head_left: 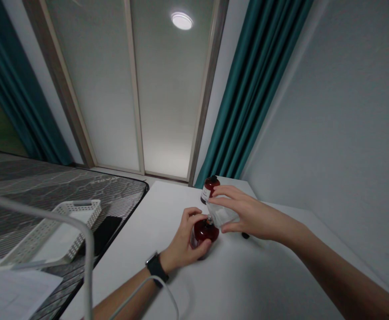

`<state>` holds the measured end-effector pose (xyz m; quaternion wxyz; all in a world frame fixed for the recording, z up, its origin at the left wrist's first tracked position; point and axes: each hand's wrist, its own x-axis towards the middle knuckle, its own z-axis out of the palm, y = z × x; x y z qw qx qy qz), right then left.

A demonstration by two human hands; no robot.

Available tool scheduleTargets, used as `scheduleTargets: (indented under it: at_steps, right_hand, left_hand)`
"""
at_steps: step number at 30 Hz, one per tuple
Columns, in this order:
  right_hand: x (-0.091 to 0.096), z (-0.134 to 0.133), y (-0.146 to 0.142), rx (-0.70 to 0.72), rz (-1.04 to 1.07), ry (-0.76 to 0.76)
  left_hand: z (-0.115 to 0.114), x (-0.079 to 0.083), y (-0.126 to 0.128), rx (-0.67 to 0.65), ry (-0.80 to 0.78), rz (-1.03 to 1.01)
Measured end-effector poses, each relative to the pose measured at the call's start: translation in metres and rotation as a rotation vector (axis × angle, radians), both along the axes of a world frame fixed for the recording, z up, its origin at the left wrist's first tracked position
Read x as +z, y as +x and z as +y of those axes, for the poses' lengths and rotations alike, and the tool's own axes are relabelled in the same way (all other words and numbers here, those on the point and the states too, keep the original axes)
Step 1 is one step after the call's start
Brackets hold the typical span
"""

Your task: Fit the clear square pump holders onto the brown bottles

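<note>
My left hand is wrapped round a dark red bottle that stands on the white table. In my right hand is a clear container, tilted so that its lower end meets the neck of that bottle. Whether anything flows between the two is too small to tell. Just behind them stands a second dark red bottle with a white label and a black top. A small black object, perhaps a cap, lies on the table below my right hand.
To the left, a white perforated basket, a flat black object and papers lie on a grey patterned surface. A pale curved tube crosses the near left. A wall borders the table's right side.
</note>
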<state>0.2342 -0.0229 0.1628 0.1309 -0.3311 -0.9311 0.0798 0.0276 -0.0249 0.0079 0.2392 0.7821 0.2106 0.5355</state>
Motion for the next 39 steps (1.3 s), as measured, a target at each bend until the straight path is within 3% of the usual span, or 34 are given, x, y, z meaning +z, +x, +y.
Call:
scheduleTargets:
  at_steps: [21,33,39]
  right_hand:
    - [-0.002,0.0,0.001,-0.007,-0.02,0.009]
    - [-0.006,-0.003,0.007,-0.087,0.061,-0.06]
    - [-0.014,-0.007,0.018,-0.193,0.149,-0.113]
  left_hand:
    - [-0.002,0.001,0.0,0.006,-0.013,0.013]
    - [0.001,0.001,-0.002,-0.006,-0.012,0.024]
    - [0.003,-0.002,-0.002,0.009,-0.048,0.021]
